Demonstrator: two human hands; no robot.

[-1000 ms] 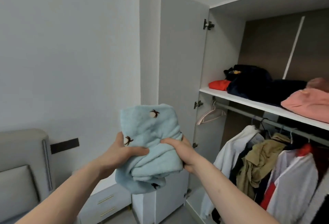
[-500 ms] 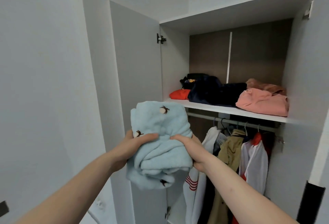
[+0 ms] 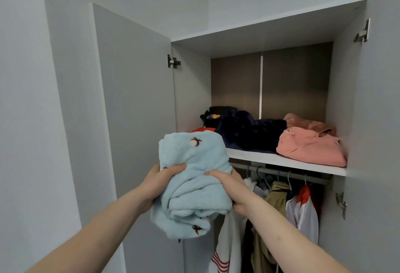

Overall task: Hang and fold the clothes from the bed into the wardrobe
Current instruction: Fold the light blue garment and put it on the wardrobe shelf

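A folded light-blue fleece garment, plush and thick, dotted with small white pompoms ringed in brown stitching, is being held up in front of the open wardrobe, at about the level of its shelf and short of its front edge. The bundle is bulging into soft rolled layers at its lower end. The left hand is gripping its left side, thumb lying across the front, while the right hand is clamping the right side with fingers curled into the pile.

On the white, flat-edged shelf behind it, a red folded piece, a dark navy velvety heap and a pink folded sweatshirt are lying side by side. Under the shelf a metal rail is carrying hangers with a khaki jacket, a white top with red stripes and a white-and-red garment. The smooth grey left door is standing open on a dark hinge.

Compared with half a second ago, the view is sitting squarer to the wardrobe, and the bundle is now overlapping the shelf's left end, hiding part of the red piece; the grip is unchanged.
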